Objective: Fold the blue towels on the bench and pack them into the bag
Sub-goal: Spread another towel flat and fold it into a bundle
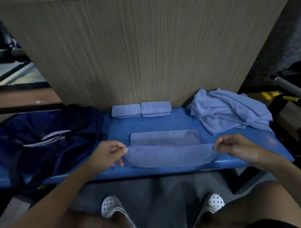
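Bare bench (164,123) lies open between folded towels (141,110) and held towel (168,156); bag (47,137) blocks left, crumpled pile (228,109) right.

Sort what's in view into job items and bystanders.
Job: towel being folded, pinched by left hand and right hand; two folded towels; loose towel pile; navy bag; blue bench.
Bystanders: beige panel behind the bench; grey-gripped bar; white shoes.
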The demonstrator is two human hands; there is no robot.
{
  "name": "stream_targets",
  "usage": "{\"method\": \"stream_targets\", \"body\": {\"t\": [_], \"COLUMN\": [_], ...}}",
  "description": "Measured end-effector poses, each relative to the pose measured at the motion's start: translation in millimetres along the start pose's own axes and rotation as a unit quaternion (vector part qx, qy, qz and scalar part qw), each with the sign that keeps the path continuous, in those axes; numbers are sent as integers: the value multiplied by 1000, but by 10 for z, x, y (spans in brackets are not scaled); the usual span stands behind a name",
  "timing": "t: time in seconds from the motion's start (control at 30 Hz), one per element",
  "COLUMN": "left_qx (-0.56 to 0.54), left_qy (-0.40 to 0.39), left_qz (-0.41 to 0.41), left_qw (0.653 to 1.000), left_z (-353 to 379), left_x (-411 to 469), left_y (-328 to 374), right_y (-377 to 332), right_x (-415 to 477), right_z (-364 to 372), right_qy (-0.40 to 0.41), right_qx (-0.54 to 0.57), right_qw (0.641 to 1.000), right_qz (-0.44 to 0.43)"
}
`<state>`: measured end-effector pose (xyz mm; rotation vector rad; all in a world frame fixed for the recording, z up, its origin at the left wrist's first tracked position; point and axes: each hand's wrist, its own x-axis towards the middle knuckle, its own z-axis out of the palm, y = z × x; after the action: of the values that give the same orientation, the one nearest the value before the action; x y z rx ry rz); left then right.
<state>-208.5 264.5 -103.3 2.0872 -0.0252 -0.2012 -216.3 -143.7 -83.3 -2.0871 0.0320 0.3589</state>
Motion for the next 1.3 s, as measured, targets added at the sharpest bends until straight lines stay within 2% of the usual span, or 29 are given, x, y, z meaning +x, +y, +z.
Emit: {"method": "stream_targets", "body": {"t": [0.13,0.23,0.33,0.4,0.57,0.67,0.87,1.03,1.1,1.3], "left_qx": [-18,-28,-40,-45,54,62,90,126,116,-27], "left_qy": [65,95,114,119,149,175,186,190,190,151], "left_qz": [10,9,-28,-51,-56,-58,-39,-38,-44,-87], "left_qw": [998,995,992,991,986,981,978,973,974,984], "left_z": [87,168,230,264,348,403,435,460,471,456], "left_x": [223,452,751,952,1312,1432,1471,1526,1520,1254], "left_y": [-39,-90,-218,-318,-509,-611,-680,-720,-698,-558], "right_y": [33,143,271,347,527,654,647,633,593,533], "right_x": [288,595,912,1112,1507,1641,1677,1707,1679,1459], "right_z": [156,269,356,400,483,538,584,603,628,615], "right_qy": [119,171,204,216,236,252,277,278,279,258], "right_qx": [68,89,81,56,-57,-128,-167,-193,-199,-127], "right_qw": [990,981,975,974,969,958,944,940,939,958], "right_qz": [-33,-33,-30,-34,-44,-53,-62,-29,-26,2]}}
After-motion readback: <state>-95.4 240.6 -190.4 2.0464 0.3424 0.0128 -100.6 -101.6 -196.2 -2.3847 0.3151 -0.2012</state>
